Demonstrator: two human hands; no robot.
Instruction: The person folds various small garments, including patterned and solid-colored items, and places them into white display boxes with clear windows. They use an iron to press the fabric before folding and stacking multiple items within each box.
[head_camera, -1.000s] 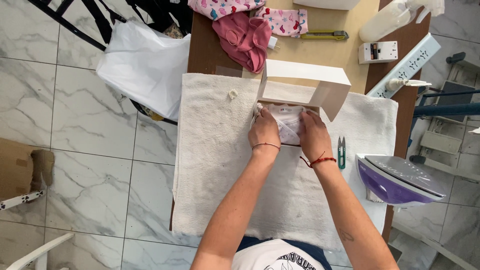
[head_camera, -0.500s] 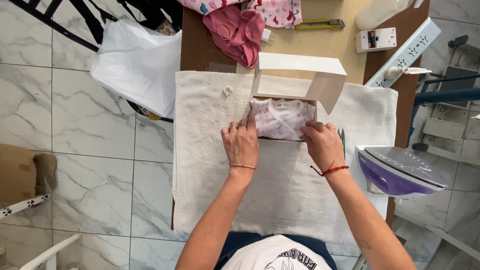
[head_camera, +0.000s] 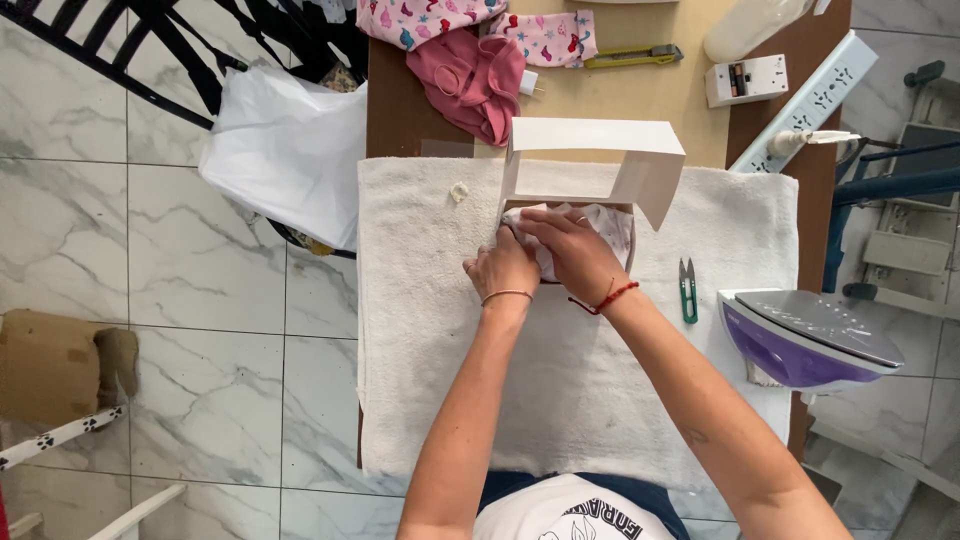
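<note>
A white cardboard box stands open on a white towel that covers the table. Inside it lies a folded pale patterned garment. My left hand presses on the garment's near left corner at the box's front edge. My right hand, with a red string bracelet at the wrist, lies flat across the garment and pushes it down into the box. Both hands touch the cloth; their fingers partly hide it.
A purple iron rests at the towel's right edge, small thread snips beside it. Behind the box lie pink garments, a utility knife, a white bottle and a power strip. A white bag hangs at left.
My hands had moved apart to the box's front corners; now both have come together over the garment, the right hand crossing onto it and pressing it down.
</note>
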